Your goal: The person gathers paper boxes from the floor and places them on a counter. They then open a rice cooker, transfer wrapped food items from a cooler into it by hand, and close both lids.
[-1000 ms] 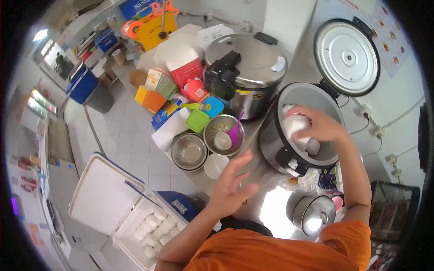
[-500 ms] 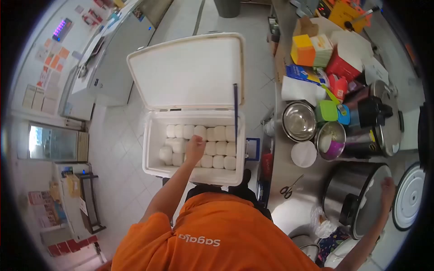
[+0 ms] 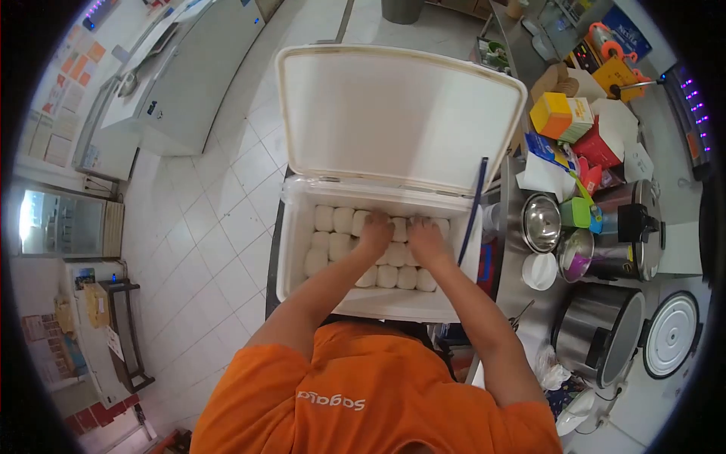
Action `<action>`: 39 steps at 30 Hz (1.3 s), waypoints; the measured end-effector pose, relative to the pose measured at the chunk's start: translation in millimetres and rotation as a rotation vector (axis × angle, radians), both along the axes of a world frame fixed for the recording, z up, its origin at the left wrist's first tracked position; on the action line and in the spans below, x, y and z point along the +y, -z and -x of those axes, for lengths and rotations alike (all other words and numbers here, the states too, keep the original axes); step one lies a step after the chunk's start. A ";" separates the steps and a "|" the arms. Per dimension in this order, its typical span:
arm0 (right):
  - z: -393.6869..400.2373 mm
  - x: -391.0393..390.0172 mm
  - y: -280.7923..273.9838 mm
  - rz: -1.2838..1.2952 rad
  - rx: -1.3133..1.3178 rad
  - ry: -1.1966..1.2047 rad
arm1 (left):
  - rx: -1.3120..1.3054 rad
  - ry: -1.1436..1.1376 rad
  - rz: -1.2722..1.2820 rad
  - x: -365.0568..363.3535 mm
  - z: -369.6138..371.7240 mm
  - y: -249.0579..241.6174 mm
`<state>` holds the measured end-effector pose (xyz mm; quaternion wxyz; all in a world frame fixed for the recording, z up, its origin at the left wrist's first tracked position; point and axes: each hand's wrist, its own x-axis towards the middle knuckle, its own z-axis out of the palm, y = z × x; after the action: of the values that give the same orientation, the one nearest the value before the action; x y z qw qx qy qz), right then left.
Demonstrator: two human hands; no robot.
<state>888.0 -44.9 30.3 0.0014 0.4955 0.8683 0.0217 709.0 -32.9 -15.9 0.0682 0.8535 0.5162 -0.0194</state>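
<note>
A white cooler box point(image 3: 291, 250) stands in front of me, its lid point(image 3: 393, 113) tilted back. Inside lie several round white lumps point(image 3: 324, 219) packed in rows. My left hand point(image 3: 376, 231) reaches in at the middle, its fingers down on the lumps of the back row. Beside it, a little to the right, my right hand point(image 3: 425, 236) touches the lumps of the same row. The fingertips of both hands are partly hidden, so their grip is unclear. A dark blue stick point(image 3: 475, 208) leans at the box's right side.
On the right, a metal counter point(image 3: 518, 265) holds steel bowls point(image 3: 542, 222), a white cup point(image 3: 539, 271), a green container point(image 3: 575, 213), an open steel cooker point(image 3: 597, 333) and boxes point(image 3: 550, 113). White cabinets point(image 3: 189, 83) stand at the left on the tiled floor point(image 3: 219, 227).
My right hand has come from the open cooker on the right into the box. My left hand is still at the lumps. The view has turned, and the box appears larger.
</note>
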 end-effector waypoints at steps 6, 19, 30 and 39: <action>28.1 11.2 60.6 0.273 -0.405 0.295 | -0.601 -0.242 0.579 -26.6 72.6 -87.4; 143.3 -31.2 28.5 1.293 0.514 0.186 | -0.542 0.264 0.932 6.7 203.0 -191.8; 104.3 -36.5 25.0 1.303 0.261 0.371 | 0.445 0.709 0.762 31.6 108.6 -60.4; -67.1 -101.7 -116.0 1.168 1.284 0.452 | 0.779 0.765 0.672 9.8 59.3 -64.8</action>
<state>955.0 -146.6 146.3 -0.2285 0.4914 0.4562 -0.7058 649.7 -23.1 49.0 0.1277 0.8398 0.1278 -0.5119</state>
